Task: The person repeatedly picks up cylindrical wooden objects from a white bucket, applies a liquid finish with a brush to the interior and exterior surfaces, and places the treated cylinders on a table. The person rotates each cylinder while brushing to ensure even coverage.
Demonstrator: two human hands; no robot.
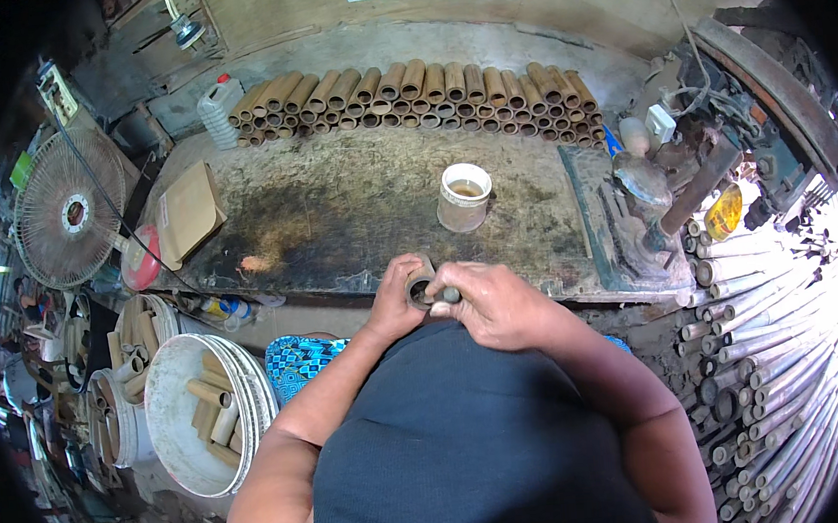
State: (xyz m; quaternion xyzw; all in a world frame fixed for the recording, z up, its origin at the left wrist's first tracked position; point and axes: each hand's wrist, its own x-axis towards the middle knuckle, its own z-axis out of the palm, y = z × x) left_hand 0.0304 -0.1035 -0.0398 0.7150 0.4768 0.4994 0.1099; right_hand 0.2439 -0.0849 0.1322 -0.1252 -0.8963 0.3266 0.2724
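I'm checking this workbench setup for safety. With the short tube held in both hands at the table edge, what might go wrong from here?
1. The short brown bamboo tube sits between the left hand and right hand, past the worn dark tabletop edge; a slip would likely drop it.
2. The right hand presses a small dark-tipped tool at the tube's mouth, close to the left fingers, which it might jab.

Short brown bamboo tube section (419, 289), open end facing up, held at the workbench's near edge.
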